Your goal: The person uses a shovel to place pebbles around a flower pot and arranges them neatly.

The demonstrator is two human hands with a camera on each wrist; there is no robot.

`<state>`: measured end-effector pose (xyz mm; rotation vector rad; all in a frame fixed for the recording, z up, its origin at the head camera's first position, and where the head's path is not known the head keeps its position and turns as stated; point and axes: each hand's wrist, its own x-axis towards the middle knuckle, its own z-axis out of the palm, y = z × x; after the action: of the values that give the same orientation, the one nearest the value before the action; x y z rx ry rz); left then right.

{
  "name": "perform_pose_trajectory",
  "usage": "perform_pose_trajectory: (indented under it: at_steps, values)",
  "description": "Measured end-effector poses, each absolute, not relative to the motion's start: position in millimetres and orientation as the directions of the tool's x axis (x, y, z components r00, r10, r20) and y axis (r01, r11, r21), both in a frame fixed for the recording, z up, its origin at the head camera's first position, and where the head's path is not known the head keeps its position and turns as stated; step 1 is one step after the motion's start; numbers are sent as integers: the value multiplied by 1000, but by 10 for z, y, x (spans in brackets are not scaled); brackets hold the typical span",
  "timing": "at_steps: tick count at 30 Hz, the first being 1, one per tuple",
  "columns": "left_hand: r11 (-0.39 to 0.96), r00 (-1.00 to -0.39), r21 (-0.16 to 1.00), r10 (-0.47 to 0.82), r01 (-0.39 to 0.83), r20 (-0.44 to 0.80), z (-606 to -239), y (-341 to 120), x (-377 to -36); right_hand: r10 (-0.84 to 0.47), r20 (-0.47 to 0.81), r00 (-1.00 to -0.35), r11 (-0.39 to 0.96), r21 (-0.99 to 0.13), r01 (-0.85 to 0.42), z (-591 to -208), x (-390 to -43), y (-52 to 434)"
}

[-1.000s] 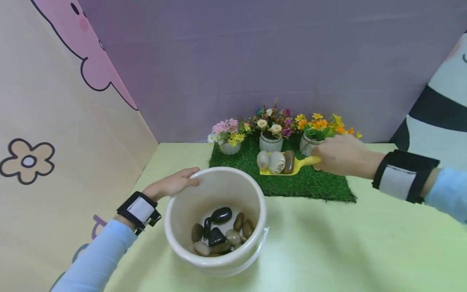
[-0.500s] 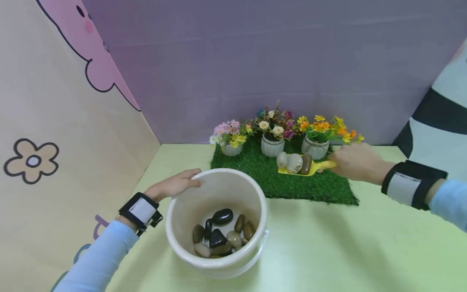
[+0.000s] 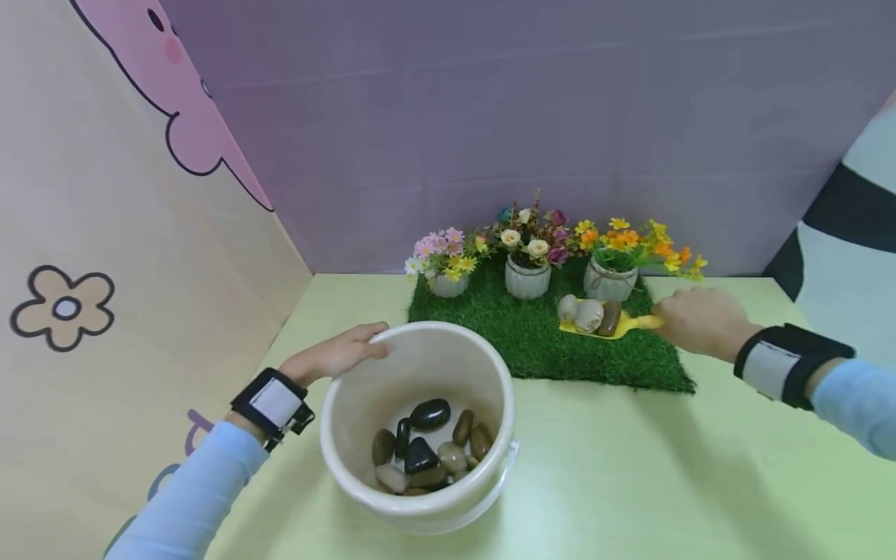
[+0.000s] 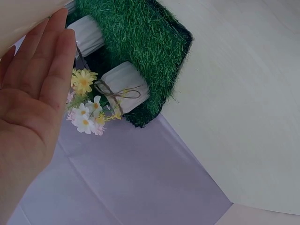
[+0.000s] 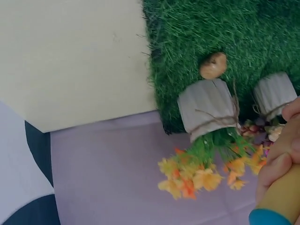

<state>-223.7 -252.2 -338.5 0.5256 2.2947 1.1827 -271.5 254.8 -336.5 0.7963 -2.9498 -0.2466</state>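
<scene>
Head view: right hand holds shovel near mat edge.

Bucket was cream, stones black, brown and grey. Scoop yellow, turf mat green, table pale green, back wall lilac, sleeves light blue.

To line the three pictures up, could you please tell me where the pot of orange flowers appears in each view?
Head: the pot of orange flowers stands at the grass mat's back right.
Left wrist: not in view.
Right wrist: centre, lying sideways in the picture.
Shared landmark: the grass mat.
</scene>
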Motion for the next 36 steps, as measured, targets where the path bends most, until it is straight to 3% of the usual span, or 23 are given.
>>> perform_pose_trajectory:
  at_steps: [22,36]
  values:
    - [528,-794,844,551,91,-258,-3409,-2502,-2255,-410,20,-912,909,95,-407,-4020,-2870,2717]
    - [528,-793,845,549,86,-262,-3384,-2515,-2238,-340,-20,-940,938,69,-340,-4107,-2998,2988]
